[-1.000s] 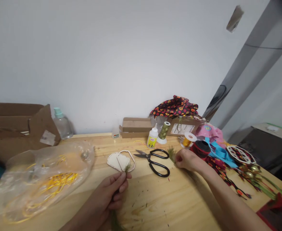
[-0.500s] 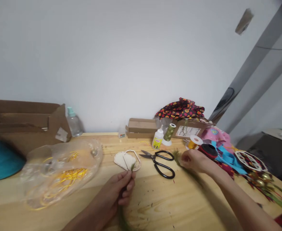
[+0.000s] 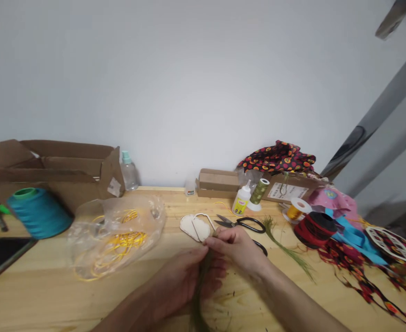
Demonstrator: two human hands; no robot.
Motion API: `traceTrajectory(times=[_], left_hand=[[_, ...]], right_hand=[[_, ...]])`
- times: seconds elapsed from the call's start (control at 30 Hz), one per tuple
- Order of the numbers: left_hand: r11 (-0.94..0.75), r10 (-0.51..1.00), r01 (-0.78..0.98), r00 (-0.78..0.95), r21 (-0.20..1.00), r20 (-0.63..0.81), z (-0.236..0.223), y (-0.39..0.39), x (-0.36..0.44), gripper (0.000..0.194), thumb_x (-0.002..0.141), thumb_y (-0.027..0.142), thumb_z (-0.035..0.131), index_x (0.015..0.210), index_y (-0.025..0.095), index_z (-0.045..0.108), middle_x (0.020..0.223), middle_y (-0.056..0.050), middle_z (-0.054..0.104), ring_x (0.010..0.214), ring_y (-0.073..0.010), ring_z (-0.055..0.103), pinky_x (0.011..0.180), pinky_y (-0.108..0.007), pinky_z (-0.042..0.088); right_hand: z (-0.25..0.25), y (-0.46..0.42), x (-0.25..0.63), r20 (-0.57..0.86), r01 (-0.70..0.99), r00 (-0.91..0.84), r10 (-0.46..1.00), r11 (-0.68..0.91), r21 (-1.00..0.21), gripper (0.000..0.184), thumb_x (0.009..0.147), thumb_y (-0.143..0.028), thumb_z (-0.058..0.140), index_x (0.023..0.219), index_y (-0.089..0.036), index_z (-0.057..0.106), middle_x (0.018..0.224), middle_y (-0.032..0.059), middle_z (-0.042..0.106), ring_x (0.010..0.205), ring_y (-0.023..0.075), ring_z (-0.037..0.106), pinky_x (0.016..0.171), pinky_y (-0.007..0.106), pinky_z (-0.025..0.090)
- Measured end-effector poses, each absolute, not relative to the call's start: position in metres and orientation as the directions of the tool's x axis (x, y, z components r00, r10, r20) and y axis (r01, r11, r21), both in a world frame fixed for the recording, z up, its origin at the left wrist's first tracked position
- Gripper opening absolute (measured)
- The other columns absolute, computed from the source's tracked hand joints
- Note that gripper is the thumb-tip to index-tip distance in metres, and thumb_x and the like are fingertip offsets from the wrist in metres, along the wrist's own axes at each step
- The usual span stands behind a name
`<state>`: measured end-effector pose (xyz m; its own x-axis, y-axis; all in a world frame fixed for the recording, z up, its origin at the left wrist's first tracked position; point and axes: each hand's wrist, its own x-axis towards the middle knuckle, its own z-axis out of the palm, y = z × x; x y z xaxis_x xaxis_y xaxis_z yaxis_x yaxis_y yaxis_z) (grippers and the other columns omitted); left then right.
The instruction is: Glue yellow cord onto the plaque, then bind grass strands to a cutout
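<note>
My left hand (image 3: 180, 276) is closed around a bundle of green threads (image 3: 198, 306), whose loose length hangs toward the table's near edge. The fingers of my right hand (image 3: 239, 251) pinch the top end of that bundle, right beside the left thumb. Just beyond both hands lies a flat off-white cut-out (image 3: 191, 228) with a thin loop. Black-handled scissors (image 3: 250, 224) rest behind my right hand, which partly covers them. A second green thread bundle (image 3: 288, 249) lies on the table to the right.
At the left are a plastic bag (image 3: 120, 235) of yellow cord, a teal thread cone (image 3: 38, 214) and a cardboard box (image 3: 85, 168). A glue bottle (image 3: 241, 202), a green spool (image 3: 259, 191) and a red-black spool (image 3: 315, 229) stand toward the right.
My right hand has left the second green bundle on the table and come over to the bundle in my left hand, pinching its top. The view has swung left.
</note>
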<state>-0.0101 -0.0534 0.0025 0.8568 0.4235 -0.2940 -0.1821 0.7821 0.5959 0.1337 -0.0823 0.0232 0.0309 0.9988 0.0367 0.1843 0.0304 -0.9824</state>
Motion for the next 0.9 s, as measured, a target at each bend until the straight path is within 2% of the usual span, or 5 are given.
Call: traceTrajectory(times=[0.3, 0.43, 0.57, 0.73, 0.9], left_hand=[[0.76, 0.353, -0.075, 0.882, 0.645, -0.313, 0.007, -0.053, -0.016, 0.019, 0.078, 0.021, 0.055, 0.082, 0.006, 0.064, 0.077, -0.011, 0.066, 0.069, -0.0146, 0.062, 0.073, -0.03, 0.047], [0.735, 0.513, -0.215, 0.797, 0.643, -0.319, 0.002, -0.049, -0.012, 0.014, 0.076, 0.019, 0.058, 0.08, 0.007, 0.065, 0.077, -0.01, 0.067, 0.07, -0.0125, 0.062, 0.073, -0.025, 0.048], [0.701, 0.614, -0.365, 0.746, 0.613, -0.258, 0.001, -0.046, -0.009, 0.014, 0.078, 0.015, 0.054, 0.083, 0.009, 0.066, 0.088, -0.01, 0.067, 0.084, -0.0142, 0.06, 0.082, -0.025, 0.045], [0.659, 0.588, -0.391, 0.8, 0.642, -0.117, 0.004, -0.05, -0.007, 0.022, 0.082, 0.019, 0.048, 0.088, 0.008, 0.065, 0.084, -0.011, 0.067, 0.083, -0.0169, 0.059, 0.079, -0.026, 0.043], [0.649, 0.596, -0.396, 0.795, 0.649, -0.111, 0.003, -0.049, -0.006, 0.022, 0.082, 0.018, 0.047, 0.089, 0.007, 0.065, 0.084, -0.011, 0.067, 0.085, -0.0176, 0.058, 0.08, -0.027, 0.041]], right_hand=[[0.022, -0.081, 0.142, 0.002, 0.172, 0.033, 0.999, -0.004, -0.985, 0.035, 0.066, -0.042, 0.063, 0.046, -0.015, 0.054, 0.053, -0.0037, 0.049, 0.053, 0.0087, 0.042, 0.051, 0.023, 0.031], [0.015, -0.086, 0.143, 0.057, 0.108, 0.18, 0.982, 0.038, -0.993, 0.03, 0.07, -0.043, 0.058, 0.082, -0.016, 0.065, 0.076, 0.002, 0.063, 0.069, 0.014, 0.053, 0.065, 0.027, 0.04], [0.006, -0.096, 0.137, 0.127, 0.251, 0.358, 0.925, 0.036, -0.967, 0.027, 0.072, -0.04, 0.056, 0.081, -0.016, 0.064, 0.075, 0.0036, 0.062, 0.061, 0.0134, 0.05, 0.057, 0.026, 0.039], [0.0, -0.101, 0.119, 0.196, 0.528, 0.19, 0.962, 0.069, -0.847, 0.009, 0.065, -0.028, 0.065, 0.069, -0.021, 0.067, 0.071, -0.0001, 0.06, 0.056, 0.0107, 0.045, 0.05, 0.022, 0.032], [0.0, -0.098, 0.115, 0.239, 0.455, 0.127, 0.963, 0.157, -0.877, 0.013, 0.074, -0.025, 0.056, 0.073, -0.02, 0.068, 0.072, 0.0019, 0.062, 0.066, 0.0137, 0.053, 0.058, 0.023, 0.039]])
